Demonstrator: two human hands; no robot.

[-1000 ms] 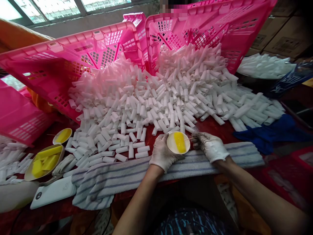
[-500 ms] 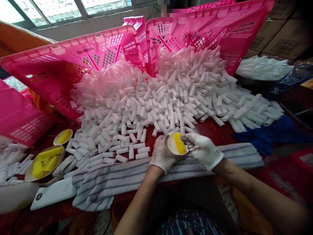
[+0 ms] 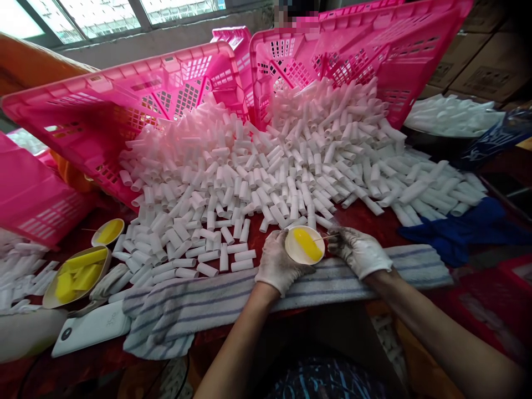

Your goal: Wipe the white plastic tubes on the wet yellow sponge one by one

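Note:
My left hand [image 3: 275,262], in a white glove, grips a small white dish [image 3: 292,252] that holds a yellow lump [image 3: 308,245]. My right hand [image 3: 359,251], also gloved, pinches a thin stick [image 3: 326,237] whose tip points at the yellow lump from the right. Both hands rest over a striped towel [image 3: 208,305] at the table's near edge. Just beyond them lies a big heap of short white tubes [image 3: 266,172].
Two pink crates [image 3: 103,111] lean tipped behind the heap. At the left stand a bowl of yellow pieces [image 3: 75,272], a small yellow dish [image 3: 108,231] and a white phone [image 3: 89,328]. A blue cloth [image 3: 461,233] lies at the right, cardboard boxes [image 3: 486,61] behind.
Half a second ago my right hand was over the dish with the stick in the yellow lump. It has drawn back to the right. The left hand and dish stayed put.

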